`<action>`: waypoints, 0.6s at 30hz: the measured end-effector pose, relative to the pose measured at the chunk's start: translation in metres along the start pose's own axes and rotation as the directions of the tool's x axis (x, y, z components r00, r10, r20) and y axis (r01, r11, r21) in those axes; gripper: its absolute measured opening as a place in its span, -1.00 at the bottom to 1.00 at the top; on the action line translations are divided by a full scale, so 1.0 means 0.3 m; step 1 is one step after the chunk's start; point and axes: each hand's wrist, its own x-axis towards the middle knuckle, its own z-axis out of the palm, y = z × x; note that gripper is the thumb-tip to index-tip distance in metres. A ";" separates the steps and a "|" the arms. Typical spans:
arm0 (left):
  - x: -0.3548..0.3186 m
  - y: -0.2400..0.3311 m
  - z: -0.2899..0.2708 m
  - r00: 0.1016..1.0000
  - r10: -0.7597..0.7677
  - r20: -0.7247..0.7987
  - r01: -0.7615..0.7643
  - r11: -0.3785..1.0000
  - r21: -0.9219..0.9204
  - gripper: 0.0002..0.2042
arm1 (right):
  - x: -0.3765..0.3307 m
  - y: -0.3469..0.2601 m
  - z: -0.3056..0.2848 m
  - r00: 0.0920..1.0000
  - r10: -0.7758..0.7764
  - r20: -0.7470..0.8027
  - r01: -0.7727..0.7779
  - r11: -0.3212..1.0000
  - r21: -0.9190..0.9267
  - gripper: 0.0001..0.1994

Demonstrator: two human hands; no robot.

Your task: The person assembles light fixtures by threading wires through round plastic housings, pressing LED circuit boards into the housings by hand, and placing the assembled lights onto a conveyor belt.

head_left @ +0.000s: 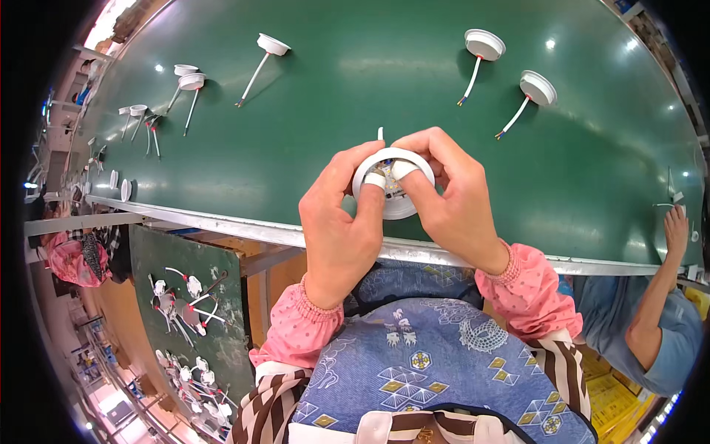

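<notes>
Above the near edge of the green table, I hold a round white lamp housing between both hands. A board with small yellowish LEDs shows inside it. My left hand grips the left rim, its thumb reaching into the housing. Opposite, my right hand grips the right rim with its thumb pressed inside as well. White covers wrap both thumb tips and hide what lies under them. A short white cable end sticks out beyond the housing. My other fingers are mostly hidden behind it.
Similar white housings with cables lie on the green table: one at the upper middle, two at the upper right, several at the left. A lower board at left carries cabled parts. A co-worker's hand works at the far right.
</notes>
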 end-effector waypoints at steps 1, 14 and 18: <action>0.001 -0.003 -0.003 1.000 0.004 0.000 -0.004 0.999 -0.032 -0.73 | 0.004 -0.003 0.001 1.000 0.000 0.020 0.000 1.000 -0.007 -0.89; 0.034 -0.019 0.020 1.000 -0.008 0.022 0.010 0.997 -0.083 -0.76 | -0.027 0.063 0.056 0.985 0.119 -0.124 -0.094 0.977 0.190 -0.92; 0.021 0.023 0.044 0.986 -0.151 -0.075 0.127 0.957 -0.261 -0.79 | -0.012 0.039 0.062 0.972 0.142 -0.187 -0.098 0.969 0.228 -0.93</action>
